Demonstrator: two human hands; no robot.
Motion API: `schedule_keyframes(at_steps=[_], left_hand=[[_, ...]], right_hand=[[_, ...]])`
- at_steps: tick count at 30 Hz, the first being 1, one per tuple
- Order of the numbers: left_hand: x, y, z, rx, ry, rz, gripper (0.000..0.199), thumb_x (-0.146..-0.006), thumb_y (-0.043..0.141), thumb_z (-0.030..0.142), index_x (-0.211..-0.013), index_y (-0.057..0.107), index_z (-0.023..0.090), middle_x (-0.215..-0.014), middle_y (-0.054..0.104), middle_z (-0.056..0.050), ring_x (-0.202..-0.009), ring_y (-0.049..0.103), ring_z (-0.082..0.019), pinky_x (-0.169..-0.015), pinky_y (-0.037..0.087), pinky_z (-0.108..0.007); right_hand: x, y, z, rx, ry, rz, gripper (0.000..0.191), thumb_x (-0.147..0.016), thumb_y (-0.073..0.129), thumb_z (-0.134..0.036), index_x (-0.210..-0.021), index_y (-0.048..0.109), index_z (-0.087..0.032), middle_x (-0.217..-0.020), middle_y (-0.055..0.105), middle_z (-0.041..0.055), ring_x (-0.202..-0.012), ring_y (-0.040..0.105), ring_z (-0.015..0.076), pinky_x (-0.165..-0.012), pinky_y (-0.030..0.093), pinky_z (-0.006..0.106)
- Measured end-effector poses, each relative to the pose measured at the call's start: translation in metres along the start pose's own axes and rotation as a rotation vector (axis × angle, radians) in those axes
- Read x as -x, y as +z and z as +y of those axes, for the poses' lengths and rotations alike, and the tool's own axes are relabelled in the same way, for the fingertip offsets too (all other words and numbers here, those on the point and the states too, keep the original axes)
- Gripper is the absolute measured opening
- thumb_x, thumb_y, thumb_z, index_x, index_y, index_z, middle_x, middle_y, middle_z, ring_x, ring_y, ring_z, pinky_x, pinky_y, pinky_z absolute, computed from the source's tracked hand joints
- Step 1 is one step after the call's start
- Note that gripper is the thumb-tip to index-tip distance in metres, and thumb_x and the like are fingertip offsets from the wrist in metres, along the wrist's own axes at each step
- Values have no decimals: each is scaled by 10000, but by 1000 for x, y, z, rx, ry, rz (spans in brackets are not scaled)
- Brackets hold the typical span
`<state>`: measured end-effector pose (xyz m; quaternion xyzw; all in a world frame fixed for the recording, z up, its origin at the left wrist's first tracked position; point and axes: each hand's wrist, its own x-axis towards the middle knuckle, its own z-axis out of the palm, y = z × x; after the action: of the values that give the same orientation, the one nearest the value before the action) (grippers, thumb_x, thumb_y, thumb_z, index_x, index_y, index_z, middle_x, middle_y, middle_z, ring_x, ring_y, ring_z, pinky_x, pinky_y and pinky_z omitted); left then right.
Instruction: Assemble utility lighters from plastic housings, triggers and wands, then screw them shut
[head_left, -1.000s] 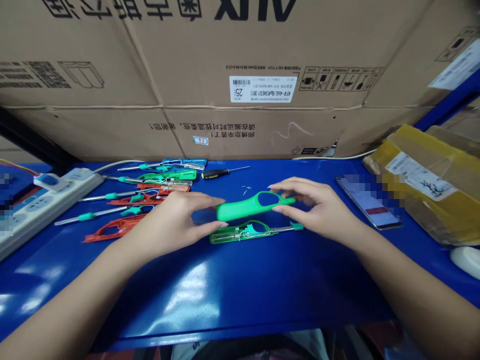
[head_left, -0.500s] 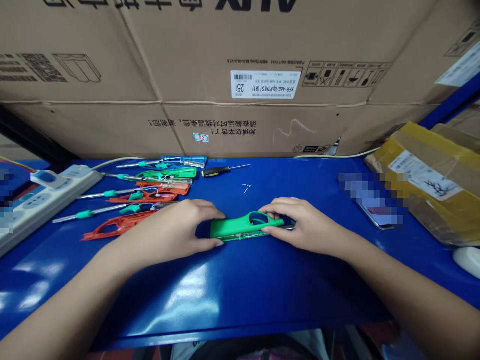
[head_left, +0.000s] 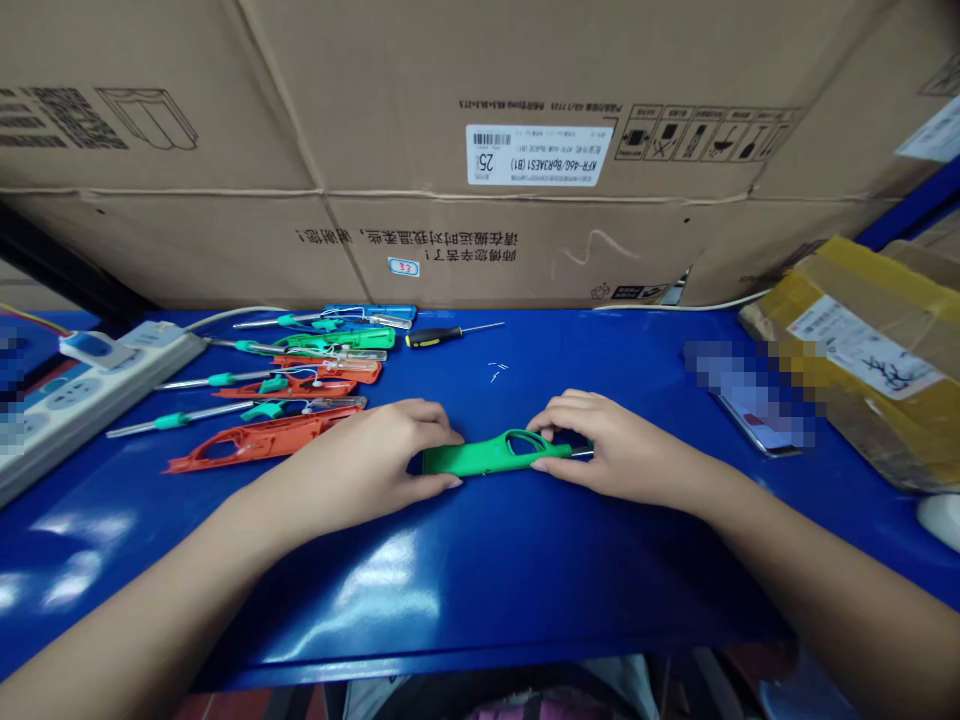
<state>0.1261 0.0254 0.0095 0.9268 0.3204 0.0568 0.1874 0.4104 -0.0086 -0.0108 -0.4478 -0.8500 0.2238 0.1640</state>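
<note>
A green long-necked gas lighter lies flat on the blue table between my hands, its two casing halves together. My left hand is closed around the handle's left end, thumb in front and fingers behind. My right hand pinches the other end near the oval trigger opening, where a short piece of metal tube shows. The fingers hide both ends of the casing in part. Left of my hands lie several opened lighters with metal tubes, among them an orange casing half and a green one.
A black and yellow screwdriver and small white bits lie behind the lighter. A white power strip runs along the left. At the right are a phone and a taped box. A large cardboard box stands behind.
The upper green casing half has come down onto the lower one; the gap showing wires and inner parts has closed. Both hands still hold the ends. The camera view has shifted slightly.
</note>
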Motion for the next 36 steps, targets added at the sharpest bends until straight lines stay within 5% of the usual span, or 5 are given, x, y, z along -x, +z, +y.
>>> schedule_keyframes(at_steps=[28,36], left_hand=[[2,14,5,-255,-139,-51,247,-849,756,297,-1091,765,246,-1011,711,-23,-830,717,-225,-624,543,-299],[4,17,1,-318,5,-15,269,-916,657,268,-1166,723,192,-1035,686,-60,-882,697,-237,-691,577,-331]], right_hand=[[3,13,-6,415,-87,-46,256,-977,608,-329,-1119,744,-165,-937,674,69,-879,564,221,-768,385,348],[4,13,-6,526,-162,-4,259,-978,600,-348,-1087,738,-159,-889,680,59,-851,588,236,-724,383,363]])
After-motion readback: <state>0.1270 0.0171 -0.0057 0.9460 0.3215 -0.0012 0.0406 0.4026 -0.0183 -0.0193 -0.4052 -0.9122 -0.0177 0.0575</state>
